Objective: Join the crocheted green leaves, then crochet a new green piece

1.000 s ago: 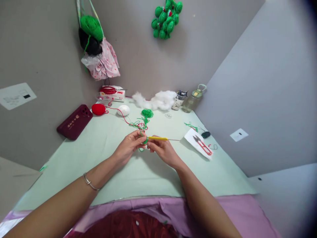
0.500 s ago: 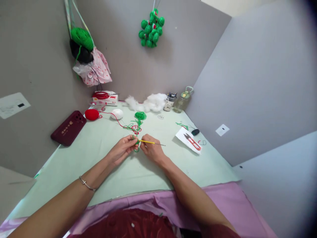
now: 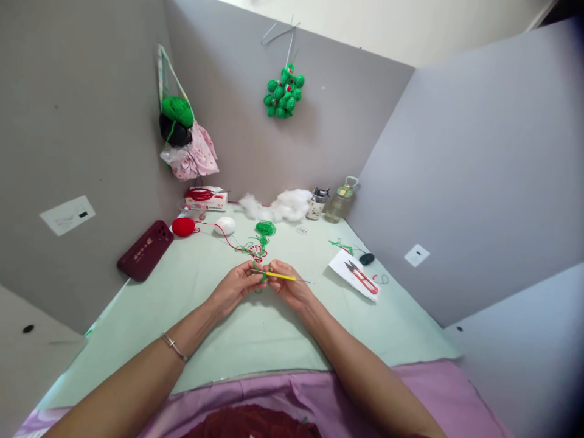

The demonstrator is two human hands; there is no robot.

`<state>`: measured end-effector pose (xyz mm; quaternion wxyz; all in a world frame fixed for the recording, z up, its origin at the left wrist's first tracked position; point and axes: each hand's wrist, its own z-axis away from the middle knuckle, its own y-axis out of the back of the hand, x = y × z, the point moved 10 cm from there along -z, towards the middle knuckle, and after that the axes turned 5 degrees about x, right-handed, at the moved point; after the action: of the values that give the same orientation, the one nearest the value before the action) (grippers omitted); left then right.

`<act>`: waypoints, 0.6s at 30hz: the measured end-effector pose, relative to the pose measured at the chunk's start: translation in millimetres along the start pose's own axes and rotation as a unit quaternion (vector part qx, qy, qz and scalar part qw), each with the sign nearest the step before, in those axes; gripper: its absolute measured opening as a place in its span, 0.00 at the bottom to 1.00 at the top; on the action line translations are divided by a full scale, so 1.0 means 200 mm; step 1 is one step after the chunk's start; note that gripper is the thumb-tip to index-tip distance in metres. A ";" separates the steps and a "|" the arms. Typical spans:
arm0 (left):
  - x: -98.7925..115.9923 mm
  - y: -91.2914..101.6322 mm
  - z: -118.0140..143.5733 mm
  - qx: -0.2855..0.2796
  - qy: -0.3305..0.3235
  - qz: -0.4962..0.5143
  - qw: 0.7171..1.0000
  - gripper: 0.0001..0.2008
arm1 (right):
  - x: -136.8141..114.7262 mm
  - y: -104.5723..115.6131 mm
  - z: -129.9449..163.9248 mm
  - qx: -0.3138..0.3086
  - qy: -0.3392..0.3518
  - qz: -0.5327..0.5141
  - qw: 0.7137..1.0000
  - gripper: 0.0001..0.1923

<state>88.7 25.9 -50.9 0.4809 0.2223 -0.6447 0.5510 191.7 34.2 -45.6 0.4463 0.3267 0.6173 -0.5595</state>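
Together, two hands (image 3: 264, 286) pinch one yellow crochet hook (image 3: 279, 276) and one green crochet piece (image 3: 261, 277).

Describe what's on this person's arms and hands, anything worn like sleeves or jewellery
Both forearms are bare, with no sleeves in view and no gloves. The left hand has a thin silver-coloured bracelet around its wrist, with a small cross-shaped detail. The right hand and its wrist show nothing worn. Rings are too small to tell.

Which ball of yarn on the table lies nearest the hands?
The green yarn ball, just beyond the hands; the red ball and white ball lie farther left.
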 end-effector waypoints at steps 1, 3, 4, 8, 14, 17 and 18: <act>0.01 -0.01 0.00 -0.004 -0.003 -0.008 1.000 0.16 | 0.00 0.00 0.00 -0.002 -0.007 -0.019 1.000 0.23; 0.02 -0.02 0.01 -0.008 -0.012 -0.024 1.000 0.16 | 0.00 0.00 0.01 -0.004 -0.018 -0.050 0.999 0.24; 0.02 -0.02 0.00 -0.009 -0.017 -0.032 0.999 0.16 | 0.00 0.00 0.01 -0.007 -0.022 -0.062 0.998 0.24; -0.01 0.00 -0.02 -0.007 -0.025 -0.066 0.997 0.18 | 0.04 -0.02 0.01 -0.035 -0.044 -0.089 0.994 0.24; -0.06 0.03 -0.04 -0.013 -0.020 -0.107 0.994 0.18 | 0.18 0.04 -0.03 -0.068 -0.095 -0.072 0.991 0.13; -0.07 0.03 -0.04 -0.013 -0.017 -0.126 0.992 0.18 | 0.23 0.07 -0.04 -0.079 -0.134 -0.048 0.987 0.19; -0.07 0.03 -0.04 -0.014 -0.017 -0.132 0.991 0.18 | 0.24 0.08 -0.04 -0.080 -0.144 -0.041 0.985 0.20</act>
<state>93.7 31.7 -67.1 0.5417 0.3078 -0.6252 0.4701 186.4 40.8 -96.8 0.5318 0.1804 0.6023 -0.5674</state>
